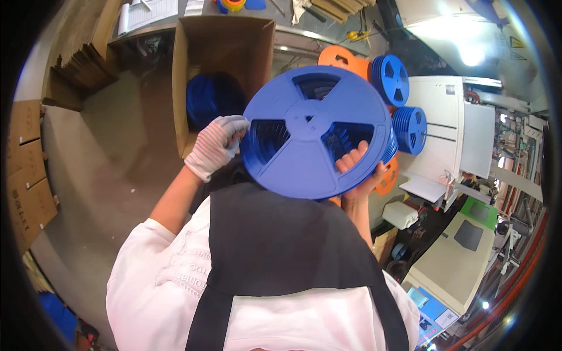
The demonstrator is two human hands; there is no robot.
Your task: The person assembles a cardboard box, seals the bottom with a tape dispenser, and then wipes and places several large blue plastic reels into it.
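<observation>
In front of my chest is a stack of blue plastic reels (300, 130), its flat round face with three wide windows turned up toward me. My right hand (358, 175), bare, grips the stack at its lower right, fingers showing through a window and thumb at the outer rim. A striped glove covers my left hand (215, 143), whose fingers curl in at the stack's left edge; their tips are partly hidden. Just beyond that hand stands an open cardboard box (243, 55), with more blue reels (206, 104) inside.
Blue reel stacks (391, 79) and orange reels (336, 57) sit beyond the held stack, beside a white cabinet (436, 96). A beige machine (448, 260) stands at right. Flattened cardboard (85, 73) and closed cartons (29, 175) line the left. A workbench (304, 41) runs behind the box.
</observation>
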